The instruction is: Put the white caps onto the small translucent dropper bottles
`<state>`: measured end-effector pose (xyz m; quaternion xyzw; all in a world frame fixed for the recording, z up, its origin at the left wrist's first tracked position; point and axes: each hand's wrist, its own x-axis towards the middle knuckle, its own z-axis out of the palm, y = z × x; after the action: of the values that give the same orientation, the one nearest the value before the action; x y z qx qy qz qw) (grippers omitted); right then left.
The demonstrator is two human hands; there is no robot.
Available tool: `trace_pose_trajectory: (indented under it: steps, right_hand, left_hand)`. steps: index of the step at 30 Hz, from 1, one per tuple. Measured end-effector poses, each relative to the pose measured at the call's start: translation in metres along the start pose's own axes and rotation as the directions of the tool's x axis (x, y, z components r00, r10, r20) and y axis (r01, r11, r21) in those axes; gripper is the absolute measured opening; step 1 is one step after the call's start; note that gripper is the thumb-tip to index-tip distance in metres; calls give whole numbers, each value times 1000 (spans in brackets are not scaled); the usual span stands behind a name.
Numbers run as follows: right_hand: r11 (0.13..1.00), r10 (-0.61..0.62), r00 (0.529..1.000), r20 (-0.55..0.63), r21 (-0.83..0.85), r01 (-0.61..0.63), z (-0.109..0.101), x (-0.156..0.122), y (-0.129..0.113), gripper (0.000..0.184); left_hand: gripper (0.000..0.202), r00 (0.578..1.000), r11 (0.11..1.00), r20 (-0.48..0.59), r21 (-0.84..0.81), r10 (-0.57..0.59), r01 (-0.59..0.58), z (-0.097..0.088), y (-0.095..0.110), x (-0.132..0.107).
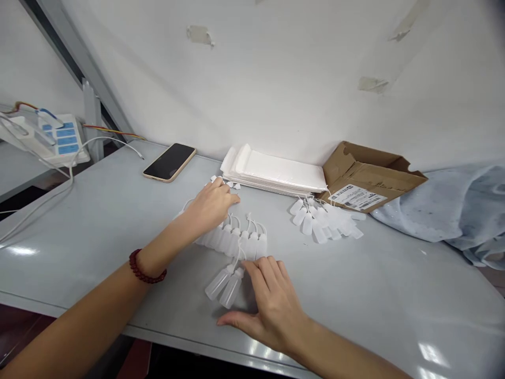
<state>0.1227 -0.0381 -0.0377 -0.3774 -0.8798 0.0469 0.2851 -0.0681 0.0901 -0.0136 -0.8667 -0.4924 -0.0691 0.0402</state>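
My left hand (211, 206) reaches over the far end of a row of small translucent plastic dropper bottles (236, 241). Its fingertips are at some small white caps (230, 185), and the thumb stands apart from the bent fingers; I see nothing held. Nearer the front edge, my right hand (276, 302) is spread, thumb and fingers apart. Its index fingertip is close to the thin white necks of two similar bottles (226, 285) lying side by side in front of the row. Whether that fingertip touches them I cannot tell.
A pile of similar bottles (327, 221) lies before an open cardboard box (366, 181). White padded envelopes (280, 171) are stacked against the wall. A phone (169, 162) lies at the back left, near a white cable (106, 138) and a power strip (65, 139). Bluish cloth (445, 205) lies at right.
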Motion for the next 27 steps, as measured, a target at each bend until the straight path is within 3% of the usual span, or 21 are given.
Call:
trace_pose_trajectory:
  steps: [10, 17, 24, 27]
  right_hand:
    - [1000, 3, 999, 42, 3, -3, 3, 1, 0, 41]
    - [974, -50, 997, -50, 219, 60, -9, -3, 10, 51]
    - [922, 153, 980, -126, 376, -96, -31, 3, 25, 56]
    - [837, 286, 954, -85, 507, -206, -40, 7, 32, 52]
  left_hand:
    - [37, 998, 1000, -58, -27, -8, 7, -2, 4, -1]
    - [34, 1000, 999, -5, -35, -26, 26, 1, 7, 0]
    - [27, 998, 997, -1, -42, -67, 67, 4, 6, 1]
    - [22, 996, 994, 0, -60, -89, 89, 3, 5, 1]
